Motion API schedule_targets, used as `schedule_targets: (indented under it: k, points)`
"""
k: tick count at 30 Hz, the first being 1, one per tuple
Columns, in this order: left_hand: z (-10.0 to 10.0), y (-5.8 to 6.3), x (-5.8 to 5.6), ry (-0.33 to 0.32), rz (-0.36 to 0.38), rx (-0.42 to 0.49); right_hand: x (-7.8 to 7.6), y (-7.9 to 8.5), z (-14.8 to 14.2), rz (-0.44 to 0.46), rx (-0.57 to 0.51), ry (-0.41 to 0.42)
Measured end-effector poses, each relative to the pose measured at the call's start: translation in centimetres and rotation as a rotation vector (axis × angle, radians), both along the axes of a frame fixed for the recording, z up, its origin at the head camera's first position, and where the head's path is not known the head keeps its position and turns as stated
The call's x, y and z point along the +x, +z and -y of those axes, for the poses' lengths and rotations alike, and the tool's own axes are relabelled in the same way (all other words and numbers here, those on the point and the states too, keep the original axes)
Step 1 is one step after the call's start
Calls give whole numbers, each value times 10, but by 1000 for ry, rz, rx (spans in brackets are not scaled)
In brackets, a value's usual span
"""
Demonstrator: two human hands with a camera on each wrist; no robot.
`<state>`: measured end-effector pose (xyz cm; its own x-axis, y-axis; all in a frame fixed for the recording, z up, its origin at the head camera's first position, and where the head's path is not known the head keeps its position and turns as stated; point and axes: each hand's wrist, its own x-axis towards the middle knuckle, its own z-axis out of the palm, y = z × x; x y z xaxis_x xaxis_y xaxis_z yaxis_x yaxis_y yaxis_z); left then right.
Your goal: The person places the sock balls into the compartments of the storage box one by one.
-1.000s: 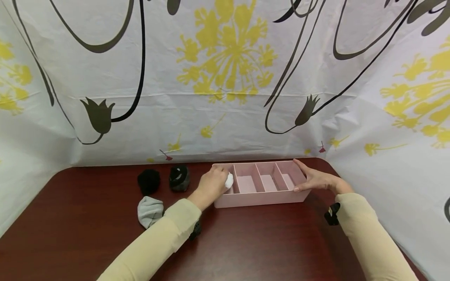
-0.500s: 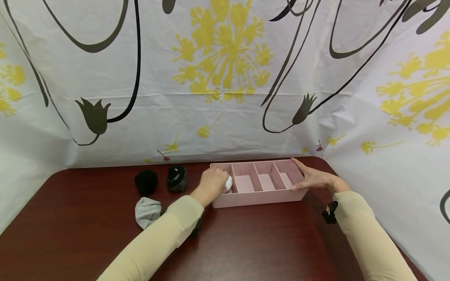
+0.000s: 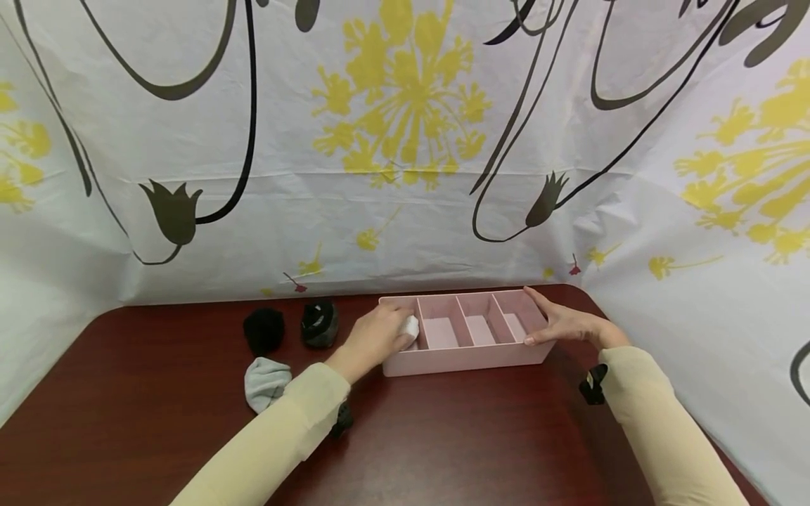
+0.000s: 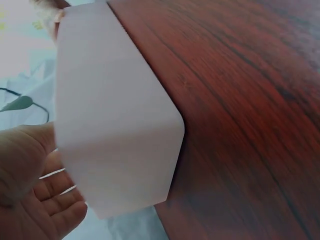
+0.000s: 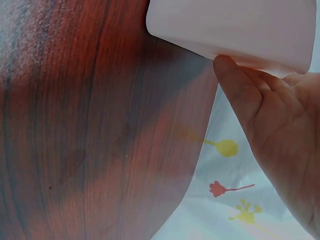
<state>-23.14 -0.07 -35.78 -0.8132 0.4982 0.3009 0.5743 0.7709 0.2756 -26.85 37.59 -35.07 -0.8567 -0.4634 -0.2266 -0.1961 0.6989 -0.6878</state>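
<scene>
A pink divided organizer box (image 3: 465,360) stands near the table's back edge, its compartments side by side. My left hand (image 3: 375,336) reaches into the leftmost compartment and holds a white balled sock (image 3: 410,328), which its fingers partly cover. In the left wrist view the box's wall hides the sock and the tips of the thumb and index finger; the other fingers of the left hand (image 4: 42,185) are loosely curled. My right hand (image 3: 572,326) grips the box's right end, thumb at the front and fingers at the far side. The other compartments show bare floors.
Left of the box lie a black balled sock (image 3: 264,330), a black-and-grey one (image 3: 319,324) and a light grey one (image 3: 266,384). A dark bundle (image 3: 342,420) is partly hidden behind the left forearm. Patterned white cloth (image 3: 405,232) rises behind the brown table (image 3: 468,436).
The left hand and forearm have shifted slightly left and toward me, and more of the dark bundle shows. The white sock stays in the leftmost compartment; the right hand keeps its grip.
</scene>
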Motion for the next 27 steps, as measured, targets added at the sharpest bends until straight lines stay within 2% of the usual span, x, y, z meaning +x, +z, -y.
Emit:
schedule_targets:
  k: [4,10,15,22,27]
  points:
    - [12,5,8,-18,65,105,0,-1,-1,-3,10,1]
    - [33,8,19,-62,14,212,0,-1,0,7,3,7]
    - [52,9,30,-56,22,228,0,0,1,3,-15,6]
    - [82,6,45,23,41,201,-1,-1,2,2,-16,4]
    - [106,1,56,56,71,204,0,-1,2,-17,-1,7]
